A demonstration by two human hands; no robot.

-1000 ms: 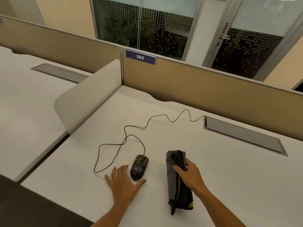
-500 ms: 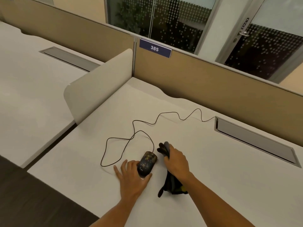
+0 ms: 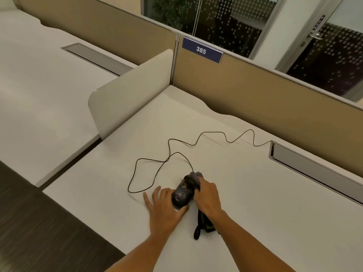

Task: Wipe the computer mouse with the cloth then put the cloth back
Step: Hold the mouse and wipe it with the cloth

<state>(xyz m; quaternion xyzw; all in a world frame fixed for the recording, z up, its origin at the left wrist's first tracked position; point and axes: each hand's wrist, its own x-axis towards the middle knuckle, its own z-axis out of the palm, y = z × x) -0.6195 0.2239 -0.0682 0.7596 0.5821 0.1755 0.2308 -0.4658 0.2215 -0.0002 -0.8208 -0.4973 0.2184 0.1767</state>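
A dark, speckled computer mouse (image 3: 181, 194) lies on the white desk (image 3: 255, 193). My left hand (image 3: 164, 210) rests against its near left side, fingers and thumb around its rear end. My right hand (image 3: 206, 197) grips a dark grey cloth (image 3: 193, 178) with a yellow-green edge and presses its bunched front end onto the mouse's front right. The cloth's tail (image 3: 202, 225) trails on the desk under my right wrist.
The mouse's black cable (image 3: 169, 146) loops left and runs back to a grey cable slot (image 3: 314, 169) at the right. A tan partition (image 3: 255, 95) with a "385" tag closes the back. A white divider (image 3: 127, 95) stands left. The desk edge drops to dark floor at the left.
My right hand lifted the cloth from the desk beside the mouse and brought it left onto the mouse's front. My left hand closed in around the mouse's rear.
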